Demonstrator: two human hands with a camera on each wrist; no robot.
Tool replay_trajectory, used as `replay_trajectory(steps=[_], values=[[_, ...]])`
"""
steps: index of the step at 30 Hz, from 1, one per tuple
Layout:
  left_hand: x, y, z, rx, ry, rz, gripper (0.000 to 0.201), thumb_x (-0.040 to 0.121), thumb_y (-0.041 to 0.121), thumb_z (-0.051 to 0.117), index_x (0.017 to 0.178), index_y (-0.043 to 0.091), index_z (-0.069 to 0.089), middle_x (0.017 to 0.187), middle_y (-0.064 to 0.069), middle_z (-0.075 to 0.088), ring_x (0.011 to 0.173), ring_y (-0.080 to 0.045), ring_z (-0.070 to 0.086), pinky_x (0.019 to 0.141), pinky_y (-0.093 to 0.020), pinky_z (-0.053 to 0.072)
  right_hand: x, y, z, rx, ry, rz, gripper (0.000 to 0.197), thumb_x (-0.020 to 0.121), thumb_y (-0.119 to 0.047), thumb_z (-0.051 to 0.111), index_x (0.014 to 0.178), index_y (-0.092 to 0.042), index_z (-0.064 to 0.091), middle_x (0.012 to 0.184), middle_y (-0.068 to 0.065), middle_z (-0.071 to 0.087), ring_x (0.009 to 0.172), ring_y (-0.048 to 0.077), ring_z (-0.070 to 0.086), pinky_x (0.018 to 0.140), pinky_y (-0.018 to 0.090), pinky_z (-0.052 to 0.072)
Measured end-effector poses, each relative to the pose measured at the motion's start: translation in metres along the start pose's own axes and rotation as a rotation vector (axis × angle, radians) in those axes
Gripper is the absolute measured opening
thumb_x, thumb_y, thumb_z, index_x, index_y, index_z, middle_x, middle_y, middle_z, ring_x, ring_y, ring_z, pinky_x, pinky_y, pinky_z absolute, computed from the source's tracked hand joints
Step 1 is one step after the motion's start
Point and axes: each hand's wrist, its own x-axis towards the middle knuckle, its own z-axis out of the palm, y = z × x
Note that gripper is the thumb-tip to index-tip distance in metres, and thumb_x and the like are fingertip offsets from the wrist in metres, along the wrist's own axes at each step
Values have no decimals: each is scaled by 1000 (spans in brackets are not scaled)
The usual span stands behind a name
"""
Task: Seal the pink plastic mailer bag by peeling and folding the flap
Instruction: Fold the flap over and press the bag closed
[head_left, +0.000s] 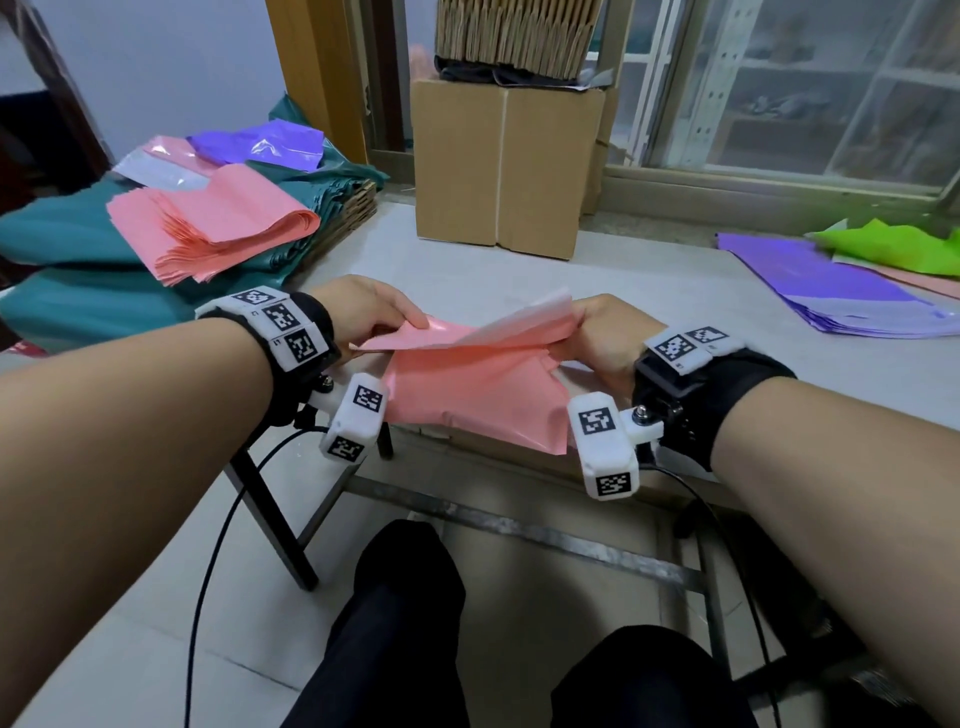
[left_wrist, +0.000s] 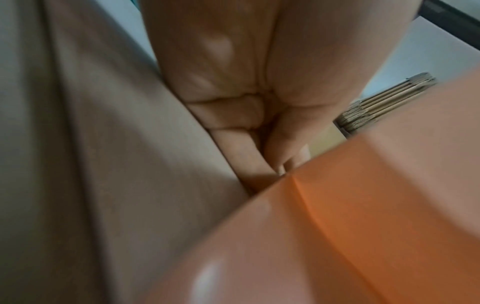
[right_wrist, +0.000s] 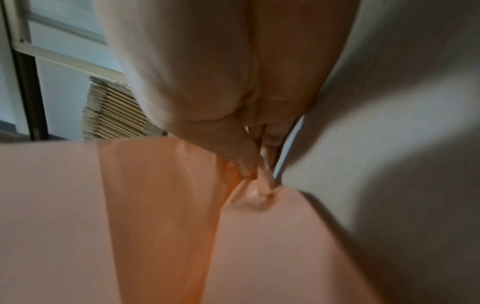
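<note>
A pink plastic mailer bag (head_left: 467, 395) lies at the near edge of the grey table (head_left: 649, 291), its lower part hanging over that edge. The bag's flap (head_left: 467, 332) is lifted and tilts up toward the right, with a pale white band along its top edge. My left hand (head_left: 374, 317) pinches the flap's left corner between thumb and fingers; up close the left wrist view shows this left hand (left_wrist: 275, 168) pinching the bag (left_wrist: 363, 205). My right hand (head_left: 597, 332) pinches the flap's right end, and in the right wrist view the right hand (right_wrist: 255, 164) grips crumpled pink plastic (right_wrist: 155, 205).
A stack of pink mailers (head_left: 208, 228) lies on teal bags (head_left: 78, 260) at the left, with a purple bag (head_left: 260, 143) behind. A cardboard box (head_left: 504, 166) stands at the back. Purple mailers (head_left: 831, 291) and a green sheet (head_left: 893, 249) lie at the right.
</note>
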Motion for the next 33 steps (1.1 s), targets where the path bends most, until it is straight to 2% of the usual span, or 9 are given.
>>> replay_trajectory(steps=[4, 8, 13, 16, 20, 23, 26, 29, 33], values=[[4, 0, -1, -178, -58, -126, 42, 82, -8, 39, 62, 3, 74, 90, -11, 76, 56, -15, 64, 50, -18, 55, -4, 0, 0, -98, -71, -40, 48, 75, 18, 52, 93, -17, 79, 116, 1, 73, 110, 21, 65, 103, 41, 50], [-4, 5, 2, -207, -127, -148, 11, 78, 4, 60, 83, 0, 68, 62, -8, 71, 46, -17, 65, 45, -21, 53, -8, -3, -1, -44, -76, -24, 50, 76, 25, 48, 102, -8, 76, 118, 4, 72, 113, 21, 63, 105, 37, 49], [-1, -4, 3, 51, -28, 54, 16, 70, 4, 75, 64, 18, 73, 72, -5, 67, 68, -22, 59, 72, -28, 48, -10, -4, -3, 79, -48, 32, 51, 64, 24, 48, 92, -4, 78, 106, 9, 76, 108, 29, 66, 99, 42, 53], [-2, -6, 7, 87, 30, 105, 12, 68, 11, 79, 70, 20, 70, 72, -1, 64, 71, -20, 56, 74, -30, 44, -14, -4, -1, 144, -31, 25, 42, 42, 6, 52, 79, 14, 70, 102, 26, 71, 100, 44, 64, 91, 43, 54], [-5, -7, 11, 114, 70, 136, 14, 63, 17, 82, 69, 22, 70, 74, -1, 62, 74, -22, 56, 77, -34, 45, -15, -5, 0, 353, -51, 141, 20, 74, -11, 51, 85, 3, 59, 91, 23, 55, 82, 33, 50, 69, 31, 42], [-5, -8, 12, 131, 85, 143, 14, 63, 16, 82, 68, 23, 70, 74, -2, 63, 77, -23, 57, 84, -40, 49, -12, -2, 1, 95, 10, 54, 54, 72, -54, 66, 82, -1, 69, 74, 17, 68, 70, 27, 62, 71, 32, 48], [-7, -9, 12, 150, 99, 153, 12, 64, 19, 80, 69, 25, 71, 82, -5, 69, 80, -23, 60, 93, -44, 50, -12, -1, 2, -145, -42, -51, 51, 58, -54, 79, 90, -14, 75, 97, 13, 75, 85, 20, 67, 84, 37, 51], [-11, -8, 15, 175, 121, 176, 11, 69, 18, 77, 75, 24, 71, 92, -4, 71, 78, -20, 60, 82, -38, 53, -17, -3, 0, -261, -65, -75, 33, 71, -31, 82, 102, -25, 74, 105, -3, 71, 95, 13, 64, 88, 24, 49], [-13, -11, 19, 226, 188, 209, 12, 74, 17, 74, 84, 25, 70, 76, 9, 59, 65, -12, 51, 60, -25, 40, -23, -4, 2, -367, -47, -130, 37, 78, -26, 77, 114, -28, 69, 107, -8, 64, 82, -1, 56, 73, 13, 41]])
